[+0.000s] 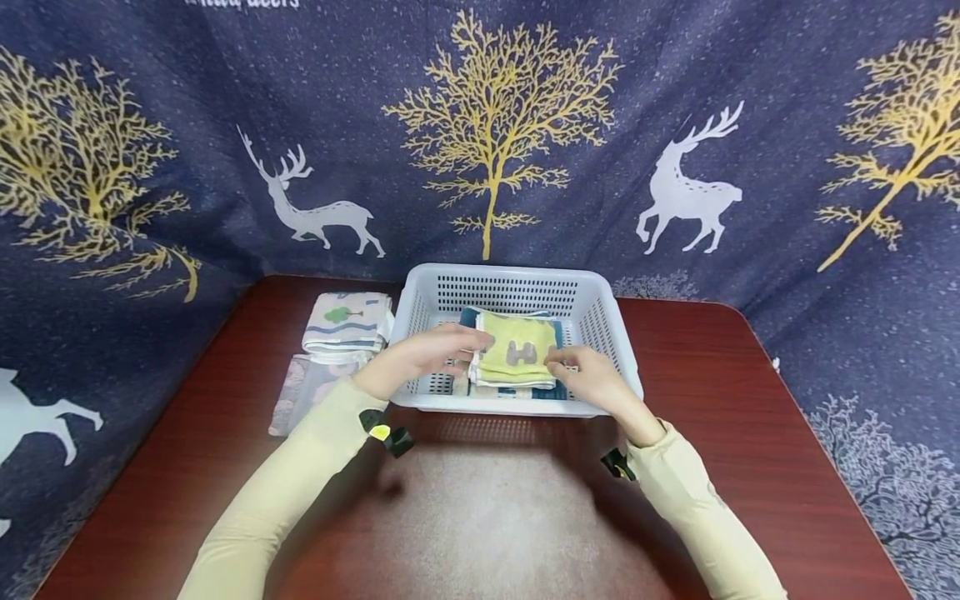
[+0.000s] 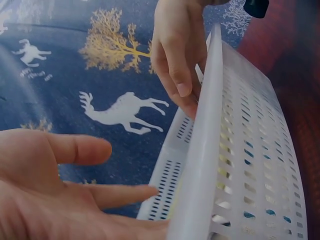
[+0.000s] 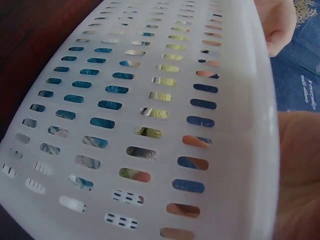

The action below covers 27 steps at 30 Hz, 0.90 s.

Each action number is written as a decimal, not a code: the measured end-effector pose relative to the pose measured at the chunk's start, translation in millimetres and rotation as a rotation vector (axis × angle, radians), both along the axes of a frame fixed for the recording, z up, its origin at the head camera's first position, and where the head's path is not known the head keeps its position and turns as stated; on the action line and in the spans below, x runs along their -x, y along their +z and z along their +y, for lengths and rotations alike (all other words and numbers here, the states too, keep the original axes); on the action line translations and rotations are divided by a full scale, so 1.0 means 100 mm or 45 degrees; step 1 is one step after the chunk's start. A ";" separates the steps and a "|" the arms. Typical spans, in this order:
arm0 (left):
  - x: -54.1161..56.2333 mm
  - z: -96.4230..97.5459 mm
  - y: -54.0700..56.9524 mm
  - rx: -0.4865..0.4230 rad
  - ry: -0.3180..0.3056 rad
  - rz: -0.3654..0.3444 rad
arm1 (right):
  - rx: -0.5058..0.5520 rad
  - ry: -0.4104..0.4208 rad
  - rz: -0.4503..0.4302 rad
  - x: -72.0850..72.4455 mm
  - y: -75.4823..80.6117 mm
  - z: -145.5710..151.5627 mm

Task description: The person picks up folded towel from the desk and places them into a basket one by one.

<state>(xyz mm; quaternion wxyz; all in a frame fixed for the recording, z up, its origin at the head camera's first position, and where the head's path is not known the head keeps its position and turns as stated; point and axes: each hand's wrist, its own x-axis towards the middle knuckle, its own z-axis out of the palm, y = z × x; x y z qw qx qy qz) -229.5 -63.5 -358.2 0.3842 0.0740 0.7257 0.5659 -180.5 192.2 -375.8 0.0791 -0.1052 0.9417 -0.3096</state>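
Observation:
A folded yellow towel [image 1: 504,328] with grey shapes lies on top of a stack inside the white plastic basket [image 1: 510,406]. Beneath it, blue and white folded cloth [image 1: 468,317] shows at the edges. My left hand [image 1: 423,357] reaches over the basket's left side, fingers extended at the yellow towel's left edge. In the left wrist view, its thumb and fingers are spread. At the towel's right edge is my right hand [image 1: 592,379], its fingers loosely bent and pointing down into the basket. The basket wall partly hides its fingertips in the left wrist view.
Left of the basket, a folded white towel with a green tree [image 1: 348,319] lies just behind a pale pink and grey folded cloth [image 1: 300,392]. The basket stands near the back of the reddish-brown table [image 1: 705,467]. A dark blue curtain [image 1: 570,208] with deer and trees hangs behind.

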 end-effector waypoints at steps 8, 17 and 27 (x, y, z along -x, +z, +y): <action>-0.16 -0.12 0.08 -0.062 -0.079 0.131 | 0.201 -0.062 0.275 -0.15 -0.03 -0.01; -0.34 -0.28 0.05 -0.130 -0.258 0.297 | 0.355 -0.066 0.439 -0.32 -0.08 -0.01; -0.47 -0.36 -0.03 -0.195 -0.252 0.282 | 0.400 -0.072 0.542 -0.40 -0.21 0.02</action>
